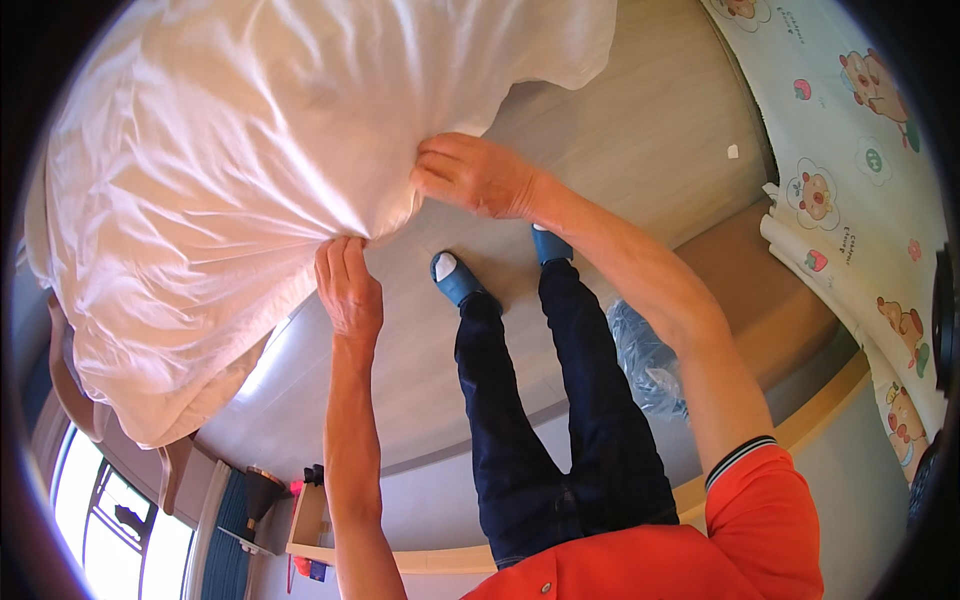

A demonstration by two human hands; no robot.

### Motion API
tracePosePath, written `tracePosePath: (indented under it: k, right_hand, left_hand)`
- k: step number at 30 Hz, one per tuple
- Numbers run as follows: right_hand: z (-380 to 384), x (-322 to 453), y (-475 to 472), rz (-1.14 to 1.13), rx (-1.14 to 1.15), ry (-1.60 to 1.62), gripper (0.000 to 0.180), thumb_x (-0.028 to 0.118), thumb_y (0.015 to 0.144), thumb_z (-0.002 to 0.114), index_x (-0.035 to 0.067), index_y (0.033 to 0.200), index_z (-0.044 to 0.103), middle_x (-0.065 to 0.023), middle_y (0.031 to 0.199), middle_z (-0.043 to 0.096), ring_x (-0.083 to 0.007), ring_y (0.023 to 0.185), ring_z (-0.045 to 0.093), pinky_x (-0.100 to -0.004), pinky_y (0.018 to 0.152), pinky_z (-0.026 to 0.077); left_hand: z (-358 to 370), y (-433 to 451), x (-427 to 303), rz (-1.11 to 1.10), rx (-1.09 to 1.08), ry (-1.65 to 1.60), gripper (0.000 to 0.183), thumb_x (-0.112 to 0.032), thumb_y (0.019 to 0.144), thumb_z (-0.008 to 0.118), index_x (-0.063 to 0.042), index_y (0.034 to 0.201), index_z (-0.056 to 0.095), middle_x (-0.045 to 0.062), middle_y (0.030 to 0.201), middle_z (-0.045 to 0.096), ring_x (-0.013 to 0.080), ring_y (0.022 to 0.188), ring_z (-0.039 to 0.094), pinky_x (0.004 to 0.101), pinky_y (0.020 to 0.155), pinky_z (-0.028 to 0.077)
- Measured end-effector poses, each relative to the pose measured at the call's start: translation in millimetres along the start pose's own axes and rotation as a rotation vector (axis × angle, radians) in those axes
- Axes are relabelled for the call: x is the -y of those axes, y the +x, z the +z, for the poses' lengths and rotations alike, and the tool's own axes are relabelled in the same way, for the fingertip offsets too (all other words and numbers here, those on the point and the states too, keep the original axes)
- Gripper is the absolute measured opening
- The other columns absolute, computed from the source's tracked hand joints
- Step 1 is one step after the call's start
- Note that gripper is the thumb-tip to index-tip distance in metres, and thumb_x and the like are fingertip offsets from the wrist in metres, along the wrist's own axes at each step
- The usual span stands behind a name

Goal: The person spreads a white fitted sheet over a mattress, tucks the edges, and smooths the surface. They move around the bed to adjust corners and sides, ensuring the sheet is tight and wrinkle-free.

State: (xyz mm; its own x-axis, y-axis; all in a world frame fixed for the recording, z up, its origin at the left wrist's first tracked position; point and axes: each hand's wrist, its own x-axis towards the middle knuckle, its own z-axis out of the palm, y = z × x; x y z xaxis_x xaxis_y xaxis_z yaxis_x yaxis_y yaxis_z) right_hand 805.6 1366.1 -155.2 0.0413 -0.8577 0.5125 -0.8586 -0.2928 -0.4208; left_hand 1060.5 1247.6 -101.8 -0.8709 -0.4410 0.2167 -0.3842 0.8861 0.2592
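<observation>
A large white fabric cover (pixel 225 150), bunched in radiating folds, fills the upper left of the view. My left hand (pixel 349 289) pinches its lower edge, with the fingers curled over the cloth. Farther right and higher, my right hand (pixel 472 172) grips another part of the same edge. Between the two hands the edge sags a little. The fingertips of both hands are partly hidden in the folds.
Below are my feet in blue slippers (pixel 459 282) on the wood-look floor (pixel 645 127). A clear plastic bag (pixel 646 360) lies by my leg. At right hangs a sheet printed with cartoon animals (pixel 862 187). Curved wooden legs (pixel 174 469), a small shelf (pixel 309 525) and a window (pixel 120 517) are lower left.
</observation>
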Motion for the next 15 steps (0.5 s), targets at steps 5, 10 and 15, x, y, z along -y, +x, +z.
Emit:
tracePosePath:
  k: [5,10,15]
  right_hand:
    - [23,-16,-9,0.189,0.228,0.023,0.018,0.006,0.087,0.064,0.004,0.105,0.063,-0.0117,0.096,0.066,-0.0326,0.101,0.064,-0.0436,0.091,0.054]
    - [41,-16,-18,0.262,0.407,0.111,0.015,0.008,0.091,0.059,0.002,0.104,0.061,-0.0189,0.098,0.064,-0.0389,0.098,0.061,-0.0507,0.088,0.05]
    - [23,-11,-24,0.255,0.432,0.055,0.026,0.003,0.085,0.06,0.002,0.11,0.065,-0.0214,0.097,0.067,-0.0387,0.101,0.064,-0.0486,0.088,0.054]
  left_hand:
    - [41,-5,-1,-0.047,0.387,0.105,0.022,0.011,0.079,0.058,0.0,0.097,0.065,0.019,0.1,0.065,0.0383,0.101,0.062,0.0484,0.094,0.051]
    - [57,-16,-4,-0.146,0.767,0.361,0.02,-0.007,0.09,0.059,-0.006,0.105,0.072,0.017,0.105,0.07,0.0329,0.104,0.066,0.0494,0.097,0.049]
    - [52,-21,-20,-0.225,0.648,0.22,0.022,-0.007,0.082,0.068,-0.004,0.103,0.074,0.015,0.104,0.069,0.0331,0.108,0.065,0.0435,0.098,0.05]
